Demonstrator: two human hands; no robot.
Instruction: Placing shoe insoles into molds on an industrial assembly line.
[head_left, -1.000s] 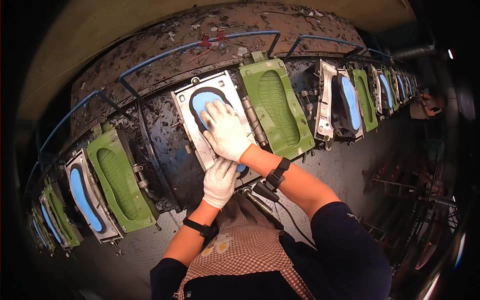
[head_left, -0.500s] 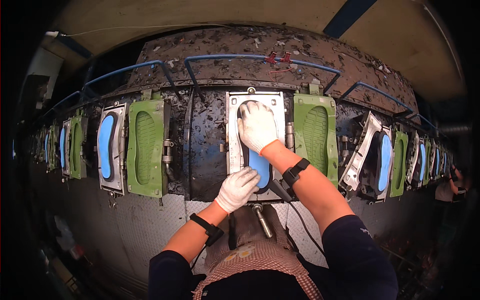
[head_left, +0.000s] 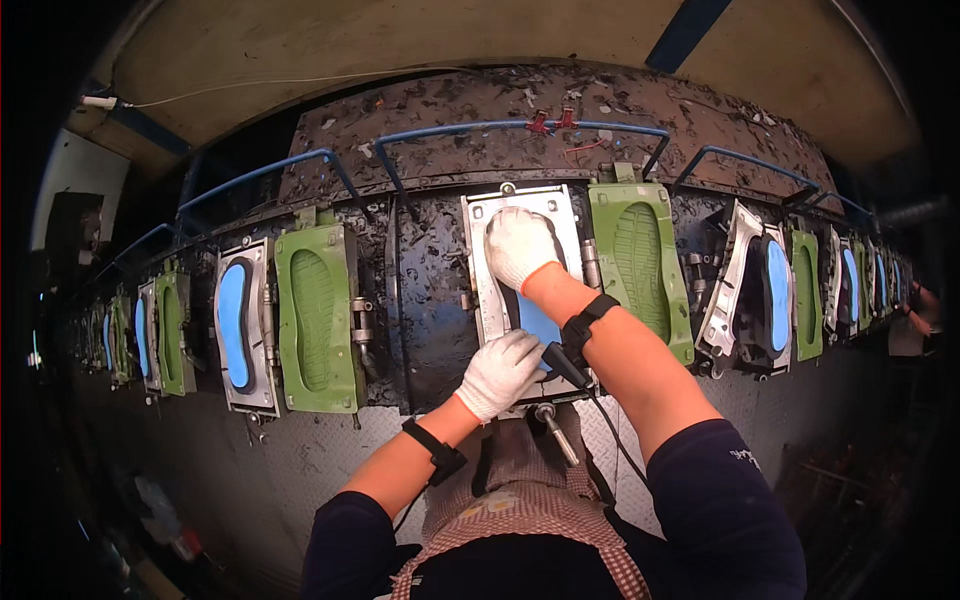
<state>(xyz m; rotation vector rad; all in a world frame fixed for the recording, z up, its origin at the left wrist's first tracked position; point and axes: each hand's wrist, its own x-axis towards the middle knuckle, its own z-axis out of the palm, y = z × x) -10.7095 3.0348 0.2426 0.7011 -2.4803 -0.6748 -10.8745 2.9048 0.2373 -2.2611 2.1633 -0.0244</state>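
- Pushing unevenly could bend the blue sole (head_left: 540, 318) lying in the silver mold (head_left: 490, 310).
- Right hand (head_left: 522, 248) curls over its top, left hand (head_left: 500, 375) lower; I can't tell whether either grip holds it.

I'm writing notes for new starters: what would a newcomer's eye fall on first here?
Probably the white-gloved right hand over the upper part of a blue sole-shaped piece in the central silver mould, with the left hand near the piece's lower end. Next, likely the bright green mould just right of it, then the red clips on the blue rail behind.
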